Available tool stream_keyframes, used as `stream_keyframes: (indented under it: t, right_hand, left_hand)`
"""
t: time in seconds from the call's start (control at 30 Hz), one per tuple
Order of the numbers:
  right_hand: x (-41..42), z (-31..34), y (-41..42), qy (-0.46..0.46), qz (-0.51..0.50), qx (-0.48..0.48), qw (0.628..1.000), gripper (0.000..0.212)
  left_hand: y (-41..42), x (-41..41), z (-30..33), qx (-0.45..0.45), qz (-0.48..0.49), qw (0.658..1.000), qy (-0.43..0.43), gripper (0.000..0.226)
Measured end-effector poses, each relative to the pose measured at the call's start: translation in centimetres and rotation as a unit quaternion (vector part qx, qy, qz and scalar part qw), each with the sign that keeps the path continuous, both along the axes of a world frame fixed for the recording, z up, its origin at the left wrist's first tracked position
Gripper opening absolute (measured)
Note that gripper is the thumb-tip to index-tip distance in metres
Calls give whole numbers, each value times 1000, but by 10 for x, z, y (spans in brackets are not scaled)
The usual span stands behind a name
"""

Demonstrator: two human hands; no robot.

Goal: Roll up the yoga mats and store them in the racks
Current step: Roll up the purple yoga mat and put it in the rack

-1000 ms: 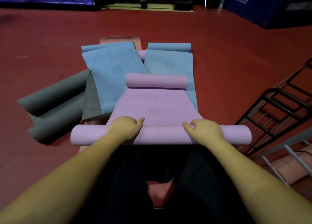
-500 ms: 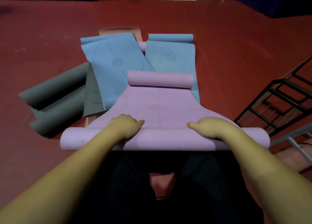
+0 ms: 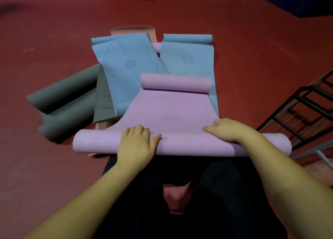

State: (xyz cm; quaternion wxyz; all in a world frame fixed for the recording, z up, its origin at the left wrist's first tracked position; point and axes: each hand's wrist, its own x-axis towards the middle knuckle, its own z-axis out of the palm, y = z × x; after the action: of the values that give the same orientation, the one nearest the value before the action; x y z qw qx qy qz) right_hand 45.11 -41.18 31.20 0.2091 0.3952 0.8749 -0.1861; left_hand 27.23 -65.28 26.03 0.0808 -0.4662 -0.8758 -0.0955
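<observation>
Because the purple mat (image 3: 171,110) looks soft, light and springy, it will likely unroll if released; best held on top of the near roll, either side of centre. Left hand (image 3: 135,145) presses flat there, fingers extended. Right hand (image 3: 228,130) rests likewise, fingers loosely extended. Matte lilac, far end also curled; lies on the floor (image 3: 54,40) over blue mats (image 3: 129,63).
</observation>
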Motion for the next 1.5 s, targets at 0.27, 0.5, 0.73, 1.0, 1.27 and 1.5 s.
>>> stream_keyframes:
  t: [0.27,0.5,0.73,1.0,1.27,1.5]
  right_hand:
    - [18,-23,-38,159,6,268,950,49]
    - [16,-34,-44,144,-12,290,946,69]
    - [-7,-14,-25,79,3,246,966,62]
    - [16,1,-27,18,3,154,988,72]
    - [-3,11,-14,-54,-1,4,999,67]
    - [-23,-7,11,-58,7,-53,997,66]
  left_hand:
    - [37,-25,16,-129,18,990,-55,76]
    - [58,-35,20,-192,38,973,-118,69]
    - [70,-42,43,-261,40,945,-190,65]
    - [61,-33,49,-304,5,922,-241,58]
    - [46,-27,36,-76,44,988,-124,43]
    - [1,-14,0,-20,-33,998,-45,56]
